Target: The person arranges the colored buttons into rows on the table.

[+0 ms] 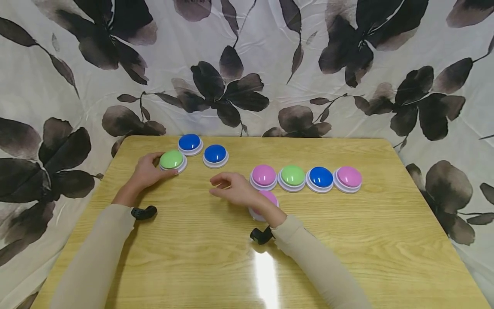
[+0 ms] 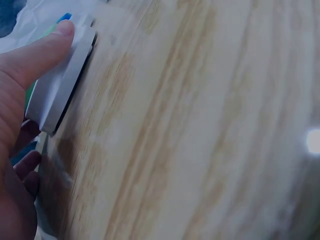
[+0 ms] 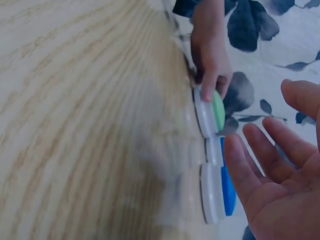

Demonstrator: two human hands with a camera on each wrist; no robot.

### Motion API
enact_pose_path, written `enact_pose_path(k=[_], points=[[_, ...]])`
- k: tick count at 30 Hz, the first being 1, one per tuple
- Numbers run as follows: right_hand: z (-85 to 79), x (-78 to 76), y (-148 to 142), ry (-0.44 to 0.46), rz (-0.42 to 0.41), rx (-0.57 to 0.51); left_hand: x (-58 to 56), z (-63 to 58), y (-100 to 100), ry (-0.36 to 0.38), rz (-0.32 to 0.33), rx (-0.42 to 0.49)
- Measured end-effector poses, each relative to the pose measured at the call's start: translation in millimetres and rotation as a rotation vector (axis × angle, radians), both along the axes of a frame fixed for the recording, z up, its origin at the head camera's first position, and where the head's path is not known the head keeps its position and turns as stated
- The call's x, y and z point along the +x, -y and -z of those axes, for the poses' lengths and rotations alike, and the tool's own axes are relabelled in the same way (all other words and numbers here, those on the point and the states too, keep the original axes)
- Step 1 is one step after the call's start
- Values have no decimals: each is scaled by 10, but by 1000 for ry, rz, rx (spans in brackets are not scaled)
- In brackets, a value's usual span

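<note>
My left hand (image 1: 147,172) grips a green push button (image 1: 171,159) by its white round base, at the table's left. Along the base's near edge lies the thumb (image 2: 47,50), seen in the left wrist view. Right behind that button is a blue push button (image 1: 189,142), and a second blue push button (image 1: 215,153) stands to its right. My right hand (image 1: 236,189) hovers over the middle with fingers loosely spread and nothing in them. Its wrist partly covers a pink push button (image 1: 268,198).
A row right of centre holds a pink button (image 1: 263,175), a green button (image 1: 292,176), a blue button (image 1: 321,177) and another pink button (image 1: 349,177), side by side. Behind the wooden table (image 1: 386,257) hangs a flower-patterned cloth (image 1: 278,94).
</note>
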State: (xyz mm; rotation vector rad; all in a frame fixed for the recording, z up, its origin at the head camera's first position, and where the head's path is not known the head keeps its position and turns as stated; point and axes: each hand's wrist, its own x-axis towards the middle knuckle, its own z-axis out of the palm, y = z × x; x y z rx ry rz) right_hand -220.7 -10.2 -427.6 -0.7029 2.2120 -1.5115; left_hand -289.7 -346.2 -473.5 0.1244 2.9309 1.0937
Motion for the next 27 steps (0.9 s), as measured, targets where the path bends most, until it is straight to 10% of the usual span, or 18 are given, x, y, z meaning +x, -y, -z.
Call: enact_pose_path(k=[27], points=[[25,-51,64,19,17,-5,491,27,-112,-92,52,200]])
